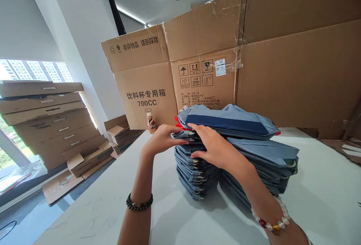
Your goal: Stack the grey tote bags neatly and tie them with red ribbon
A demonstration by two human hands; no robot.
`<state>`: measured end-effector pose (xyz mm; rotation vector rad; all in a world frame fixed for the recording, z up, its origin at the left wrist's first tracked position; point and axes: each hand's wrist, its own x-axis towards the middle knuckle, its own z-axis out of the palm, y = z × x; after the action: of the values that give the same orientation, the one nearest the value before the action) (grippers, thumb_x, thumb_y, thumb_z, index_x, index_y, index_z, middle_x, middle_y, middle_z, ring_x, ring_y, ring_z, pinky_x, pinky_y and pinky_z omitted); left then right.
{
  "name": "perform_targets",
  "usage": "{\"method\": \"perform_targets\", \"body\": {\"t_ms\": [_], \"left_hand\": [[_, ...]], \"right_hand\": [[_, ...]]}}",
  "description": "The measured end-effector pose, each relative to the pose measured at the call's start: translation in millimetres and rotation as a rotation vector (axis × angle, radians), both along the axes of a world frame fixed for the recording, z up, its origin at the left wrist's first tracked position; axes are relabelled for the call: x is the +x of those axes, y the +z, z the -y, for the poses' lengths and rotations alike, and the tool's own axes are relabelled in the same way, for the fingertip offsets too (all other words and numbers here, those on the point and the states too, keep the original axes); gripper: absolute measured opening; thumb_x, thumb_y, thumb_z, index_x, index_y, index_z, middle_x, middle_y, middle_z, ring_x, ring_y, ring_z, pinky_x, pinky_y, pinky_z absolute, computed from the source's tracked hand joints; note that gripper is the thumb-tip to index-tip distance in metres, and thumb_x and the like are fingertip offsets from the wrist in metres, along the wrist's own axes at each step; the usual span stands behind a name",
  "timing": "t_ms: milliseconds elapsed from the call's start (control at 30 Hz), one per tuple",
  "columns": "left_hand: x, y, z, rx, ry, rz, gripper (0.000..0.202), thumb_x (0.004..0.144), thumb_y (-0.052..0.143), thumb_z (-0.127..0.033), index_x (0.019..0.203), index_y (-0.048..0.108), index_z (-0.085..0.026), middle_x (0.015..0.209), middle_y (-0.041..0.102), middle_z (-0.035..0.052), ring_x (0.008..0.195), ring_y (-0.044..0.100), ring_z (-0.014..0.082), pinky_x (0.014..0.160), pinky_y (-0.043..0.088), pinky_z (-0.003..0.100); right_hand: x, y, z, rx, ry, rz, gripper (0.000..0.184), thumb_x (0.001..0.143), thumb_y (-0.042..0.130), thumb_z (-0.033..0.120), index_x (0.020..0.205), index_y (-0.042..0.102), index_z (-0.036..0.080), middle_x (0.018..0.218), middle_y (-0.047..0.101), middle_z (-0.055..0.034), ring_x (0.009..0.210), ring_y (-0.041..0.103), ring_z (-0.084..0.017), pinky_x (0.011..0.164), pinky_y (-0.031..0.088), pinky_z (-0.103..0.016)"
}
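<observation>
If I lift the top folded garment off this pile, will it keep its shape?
Probably not: the top garment is thin cloth, drooping past the pile, so it would likely flop. It looks light. The pile's layers sit unevenly, so a push may slide them.

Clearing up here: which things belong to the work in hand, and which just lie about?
In hand: stack of folded garments, top garment, left hand, right hand.
Lying about: big cardboard box, flat cartons, small open boxes.
</observation>
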<state>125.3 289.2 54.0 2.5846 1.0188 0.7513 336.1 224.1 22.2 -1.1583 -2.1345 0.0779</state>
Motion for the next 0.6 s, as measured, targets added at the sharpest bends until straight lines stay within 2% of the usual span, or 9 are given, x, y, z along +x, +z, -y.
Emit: {"method": "perform_targets", "body": {"t_ms": [100,200,300,500,600], "left_hand": [[0.3,0.7,1.2,-0.003,-0.004,0.018,0.038,0.075,0.076,-0.052,0.095,0.077,-0.02,0.089,0.075,0.0002,0.08,0.061,0.0162,0.075,0.046,0.026],[1.9,1.6,2.4,-0.012,0.011,0.007,0.054,0.063,0.085,-0.053,0.106,0.074,-0.021,0.1,0.076,0.002,0.092,0.064,0.021,0.084,0.049,0.031],[5.3,1.3,2.4,0.01,-0.008,-0.001,0.057,0.062,0.086,-0.047,0.11,0.07,-0.021,0.107,0.074,0.0031,0.099,0.065,0.0225,0.089,0.05,0.033],[9.4,-0.9,3.6,0.105,-0.046,-0.006,0.044,0.069,0.083,-0.037,0.109,0.072,-0.021,0.106,0.076,0.0033,0.098,0.068,0.021,0.089,0.051,0.033],[9.0,-1.3,4.6,0.147,-0.028,-0.017,0.041,0.07,0.082,-0.042,0.106,0.075,-0.022,0.098,0.077,0.0017,0.089,0.069,0.0196,0.083,0.051,0.03]], "right_hand": [[0.9,-3.5,-5.0,0.127,0.039,-0.024,0.069,0.08,0.078,0.017,0.142,0.047,0.017,0.135,0.06,-0.0125,0.126,0.056,-0.029,0.106,0.049,-0.047],[2.8,-8.4,-11.5,0.274,0.089,-0.037,0.05,0.085,0.071,0.015,0.133,0.055,0.015,0.129,0.065,-0.0128,0.12,0.061,-0.028,0.103,0.051,-0.046],[3.9,-11.5,-14.6,0.329,0.075,-0.036,0.045,0.087,0.068,0.017,0.131,0.058,0.015,0.126,0.067,-0.0128,0.116,0.063,-0.029,0.1,0.053,-0.048],[5.4,-7.1,-7.2,0.261,0.03,-0.034,0.05,0.086,0.072,0.019,0.133,0.055,0.017,0.128,0.065,-0.0109,0.118,0.061,-0.028,0.101,0.052,-0.048],[7.6,-2.7,0.1,0.139,0.045,-0.031,0.067,0.079,0.081,0.024,0.138,0.051,0.02,0.134,0.061,-0.0091,0.125,0.056,-0.027,0.105,0.049,-0.047]]}}
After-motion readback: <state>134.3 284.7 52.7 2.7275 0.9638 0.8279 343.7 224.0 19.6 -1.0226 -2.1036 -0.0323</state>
